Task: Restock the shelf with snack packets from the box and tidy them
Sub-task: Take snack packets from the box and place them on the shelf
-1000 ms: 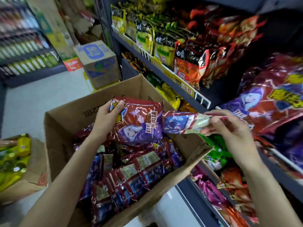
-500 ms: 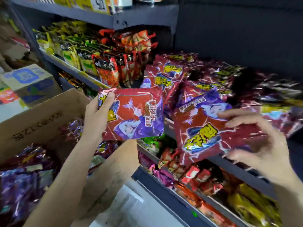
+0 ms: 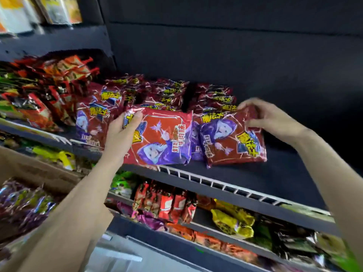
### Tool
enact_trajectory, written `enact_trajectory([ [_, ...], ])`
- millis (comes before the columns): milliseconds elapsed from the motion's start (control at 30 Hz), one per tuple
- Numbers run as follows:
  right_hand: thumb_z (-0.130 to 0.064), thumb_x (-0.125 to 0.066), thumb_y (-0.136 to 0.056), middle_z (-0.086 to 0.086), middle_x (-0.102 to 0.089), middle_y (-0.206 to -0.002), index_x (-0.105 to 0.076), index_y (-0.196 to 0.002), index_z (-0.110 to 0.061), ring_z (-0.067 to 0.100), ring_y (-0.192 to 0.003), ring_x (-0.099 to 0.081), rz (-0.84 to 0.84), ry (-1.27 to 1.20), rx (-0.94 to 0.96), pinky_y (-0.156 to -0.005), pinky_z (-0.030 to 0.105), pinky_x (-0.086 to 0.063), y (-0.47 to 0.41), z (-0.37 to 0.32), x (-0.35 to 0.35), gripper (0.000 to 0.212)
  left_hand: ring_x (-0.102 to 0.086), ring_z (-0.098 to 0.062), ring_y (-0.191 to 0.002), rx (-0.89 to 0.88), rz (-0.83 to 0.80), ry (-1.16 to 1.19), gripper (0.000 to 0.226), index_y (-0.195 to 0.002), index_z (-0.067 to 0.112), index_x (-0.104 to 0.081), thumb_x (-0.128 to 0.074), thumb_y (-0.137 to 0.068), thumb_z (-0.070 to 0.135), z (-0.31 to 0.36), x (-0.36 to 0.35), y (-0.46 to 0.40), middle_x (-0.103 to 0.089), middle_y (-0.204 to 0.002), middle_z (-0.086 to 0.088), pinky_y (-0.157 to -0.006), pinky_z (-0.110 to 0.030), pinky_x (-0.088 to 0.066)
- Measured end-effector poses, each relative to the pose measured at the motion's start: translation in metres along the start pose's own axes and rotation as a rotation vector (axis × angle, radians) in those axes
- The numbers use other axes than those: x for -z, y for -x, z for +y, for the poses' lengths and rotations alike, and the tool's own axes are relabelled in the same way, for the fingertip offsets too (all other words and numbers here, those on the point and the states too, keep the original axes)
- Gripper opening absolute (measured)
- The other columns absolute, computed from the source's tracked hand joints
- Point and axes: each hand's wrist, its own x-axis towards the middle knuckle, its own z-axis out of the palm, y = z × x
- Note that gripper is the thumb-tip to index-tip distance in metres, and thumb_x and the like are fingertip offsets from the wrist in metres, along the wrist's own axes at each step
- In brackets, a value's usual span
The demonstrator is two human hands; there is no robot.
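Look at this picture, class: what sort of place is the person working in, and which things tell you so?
Most likely a small shop or supermarket aisle. Tiered dark shelves with white wire front rails hold rows of identical snack packets, and a cardboard box of more packets stands beside them.

left hand (image 3: pixel 122 132): grips red snack packet (image 3: pixel 163 138) over shelf (image 3: pixel 245 173) front
right hand (image 3: pixel 269 119): pinches top of second packet (image 3: pixel 233 140), propped on shelf
box (image 3: pixel 39 173): lower left, packets inside
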Motion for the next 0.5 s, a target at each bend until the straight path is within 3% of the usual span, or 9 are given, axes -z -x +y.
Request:
enact_trajectory([
  [33, 0.01, -0.063, -0.082, 0.002, -0.06, -0.11, -0.055, -0.106, -0.021, 0.011, -0.093, -0.061, 0.064, 0.06, -0.003, -0.074, 0.013, -0.052, -0.007, 0.002, 0.006, 0.04, -0.061, 0.01, -0.083, -0.043, -0.035, -0.053, 0.012, -0.094, 0.031, -0.063, -0.056, -0.091, 0.04, 0.001, -0.007, -0.004, -0.068, -0.088, 0.02, -0.082, -0.021, -0.045],
  [133, 0.004, -0.07, -0.079, 0.002, -0.058, -0.111, -0.054, -0.116, -0.013, 0.011, -0.099, -0.058, 0.202, 0.24, 0.057, -0.079, 0.003, -0.044, -0.03, 0.009, 0.004, 0.043, -0.057, 0.007, -0.083, -0.196, -0.111, -0.252, 0.031, -0.1, 0.018, -0.066, -0.059, -0.088, 0.045, 0.005, -0.021, -0.016, -0.065, -0.092, 0.007, -0.079, -0.011, -0.039],
  [200, 0.0, -0.073, -0.078, -0.002, -0.058, -0.108, -0.055, -0.117, -0.012, 0.011, -0.103, -0.056, 0.232, 0.308, 0.105, -0.085, 0.009, -0.044, -0.045, 0.011, -0.008, 0.044, -0.058, 0.004, -0.075, -0.321, -0.194, -0.366, 0.037, -0.094, 0.012, -0.066, -0.063, -0.084, 0.048, 0.01, -0.03, -0.025, -0.067, -0.086, 0.001, -0.068, -0.009, -0.038],
  [300, -0.003, -0.072, -0.079, -0.003, -0.058, -0.106, -0.057, -0.116, -0.013, 0.008, -0.102, -0.056, 0.187, 0.382, 0.171, -0.091, 0.017, -0.045, -0.067, 0.006, -0.031, 0.042, -0.062, -0.007, -0.08, -0.447, -0.334, -0.56, 0.047, -0.098, 0.012, -0.066, -0.064, -0.08, 0.055, 0.025, -0.044, -0.035, -0.067, -0.088, 0.007, -0.069, -0.02, -0.045],
  [400, -0.005, -0.066, -0.085, -0.005, -0.062, -0.108, -0.059, -0.118, -0.014, 0.006, -0.102, -0.058, 0.147, 0.423, 0.23, -0.091, 0.012, -0.042, -0.076, 0.001, -0.043, 0.034, -0.066, -0.016, -0.08, -0.559, -0.425, -0.679, 0.061, -0.098, 0.015, -0.067, -0.057, -0.074, 0.069, 0.041, -0.06, -0.044, -0.071, -0.088, 0.0, -0.077, -0.039, -0.051],
  [500, -0.006, -0.059, -0.091, -0.01, -0.063, -0.106, -0.063, -0.113, -0.013, -0.003, -0.095, -0.06, 0.242, 0.347, 0.281, -0.088, 0.004, -0.041, -0.058, -0.002, -0.041, 0.024, -0.065, -0.02, -0.09, -0.681, -0.54, -0.881, 0.065, -0.118, 0.014, -0.064, -0.059, -0.077, 0.064, 0.053, -0.078, -0.053, -0.071, -0.101, -0.006, -0.084, -0.033, -0.046],
])
